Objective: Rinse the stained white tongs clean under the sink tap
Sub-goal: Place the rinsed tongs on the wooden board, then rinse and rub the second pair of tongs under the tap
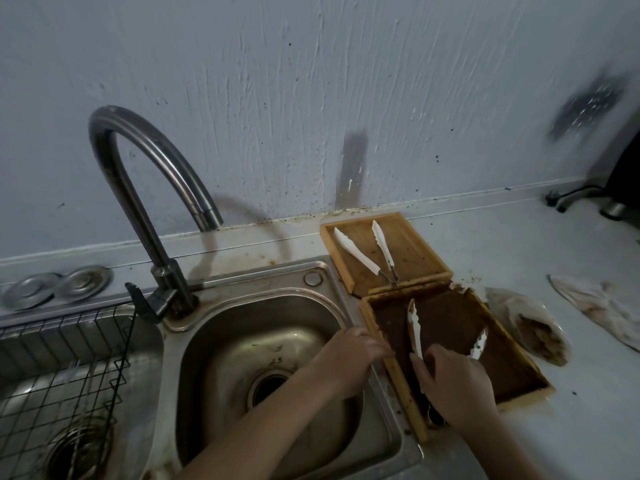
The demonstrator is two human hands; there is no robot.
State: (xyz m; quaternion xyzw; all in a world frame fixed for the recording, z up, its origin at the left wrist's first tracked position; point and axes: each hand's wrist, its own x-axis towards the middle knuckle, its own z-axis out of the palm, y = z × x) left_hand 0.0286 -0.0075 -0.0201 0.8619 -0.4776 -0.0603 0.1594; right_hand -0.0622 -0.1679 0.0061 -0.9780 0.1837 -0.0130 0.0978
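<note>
Stained white tongs (pixel 414 327) lie in a wooden tray (pixel 519 393) coated with brown grime, just right of the sink. My right hand (pixel 453 382) grips them near the hinge, and both arms stick out past my fingers. My left hand (pixel 353 348) holds the tray's left edge above the sink basin (pixel 214 344). The curved steel tap (pixel 138 157) rises behind the basin, and no water shows at its spout.
A second pair of white tongs (pixel 367 254) lies in a cleaner wooden tray (pixel 415 251) against the wall. A wire rack (pixel 69 362) fills the left basin. Two metal strainer lids (pixel 55 287) sit behind it. A soiled bag (pixel 533 327) and cloth (pixel 599 306) lie on the counter at right.
</note>
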